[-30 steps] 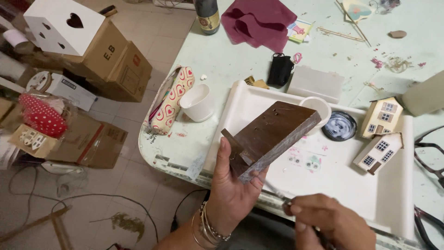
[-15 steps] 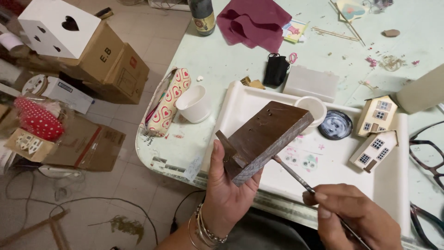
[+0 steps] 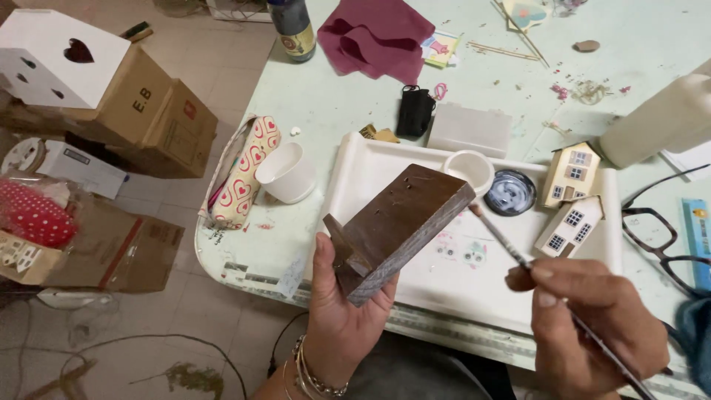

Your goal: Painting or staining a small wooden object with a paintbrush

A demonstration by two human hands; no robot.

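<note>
My left hand (image 3: 337,315) grips a dark brown painted wooden block (image 3: 400,222) from below and holds it tilted above the white tray (image 3: 348,178). My right hand (image 3: 585,326) pinches a thin paintbrush (image 3: 503,238). The brush tip touches the block's right edge, just under a small white cup (image 3: 468,167) that stands in the tray. A dark round lid with grey paint (image 3: 514,191) lies beside the cup. Two small cream model houses (image 3: 570,200) rest at the tray's right side.
On the pale green table (image 3: 333,111) are a white pot (image 3: 286,172), a heart-patterned pencil case (image 3: 244,178), a maroon cloth (image 3: 378,33), a dark bottle (image 3: 294,28), a black clip (image 3: 415,111) and glasses (image 3: 666,222). Cardboard boxes (image 3: 155,111) stand on the floor at left.
My right hand has risen and brought the brush up from below the block to its right edge. The block has turned slightly in my left hand.
</note>
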